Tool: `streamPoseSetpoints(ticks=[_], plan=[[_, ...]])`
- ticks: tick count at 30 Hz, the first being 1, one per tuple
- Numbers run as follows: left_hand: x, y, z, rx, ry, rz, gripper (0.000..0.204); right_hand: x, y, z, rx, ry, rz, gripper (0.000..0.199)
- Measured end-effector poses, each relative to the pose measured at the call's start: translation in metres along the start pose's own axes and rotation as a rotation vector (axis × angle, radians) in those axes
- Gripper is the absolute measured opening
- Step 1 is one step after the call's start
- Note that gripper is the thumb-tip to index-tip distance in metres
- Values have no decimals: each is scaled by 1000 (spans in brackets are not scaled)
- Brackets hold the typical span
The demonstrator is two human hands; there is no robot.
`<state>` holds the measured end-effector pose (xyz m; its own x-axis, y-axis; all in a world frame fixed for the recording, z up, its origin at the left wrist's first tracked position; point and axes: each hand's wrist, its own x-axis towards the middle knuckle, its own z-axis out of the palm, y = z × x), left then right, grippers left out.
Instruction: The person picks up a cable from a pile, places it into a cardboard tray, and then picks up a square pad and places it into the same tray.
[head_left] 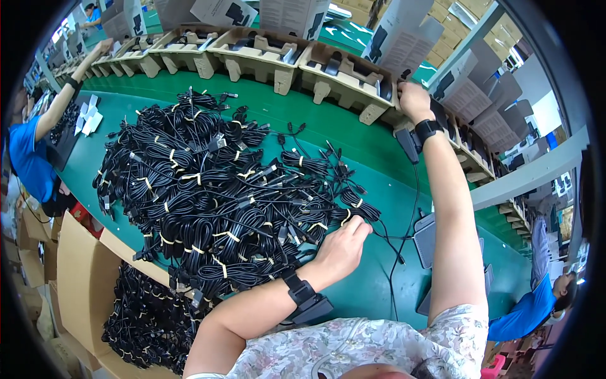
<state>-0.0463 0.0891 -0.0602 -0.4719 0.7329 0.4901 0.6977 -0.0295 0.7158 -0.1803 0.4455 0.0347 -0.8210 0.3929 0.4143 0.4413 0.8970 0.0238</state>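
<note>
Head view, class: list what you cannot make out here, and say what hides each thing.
- Left hand fingertips: buried in the cable pile.
- Right hand fingers: hidden behind the hand at the pulp tray.
- Box contents: partly hidden by its wall.
- Co-worker: cut off by the rim.

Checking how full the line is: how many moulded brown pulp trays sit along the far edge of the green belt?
5 clearly: one far left, one next, one centre, one right of centre, and one partly behind the right hand. More may be hidden at both ends.
</note>
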Motion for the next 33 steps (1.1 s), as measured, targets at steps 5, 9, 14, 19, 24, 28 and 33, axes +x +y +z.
streamPoseSetpoints(ticks=[5,9,14,19,24,28,33], plan=[[1,-1,1,13,-27,4,15,-8,1,-7,-6,19,26,20],[7,-2,2,39,-42,22,15,-36,18,-18,-460,176,-183,24],[5,-1,3,41,-53,27,17,-135,15,-97,-200,95,-199,37],[1,-5,3,59,-64,-4,14,-246,10,-140,-164,-426,85,56],[-2,-9,8,21,-47,5,12,-342,8,-111,-246,-414,56,71],[-2,-15,9,-30,-81,-31,12,-357,-3,-93,-31,-218,33,67],[2,-8,3,-54,-138,-63,18,-337,-17,-101,318,-183,171,47]])
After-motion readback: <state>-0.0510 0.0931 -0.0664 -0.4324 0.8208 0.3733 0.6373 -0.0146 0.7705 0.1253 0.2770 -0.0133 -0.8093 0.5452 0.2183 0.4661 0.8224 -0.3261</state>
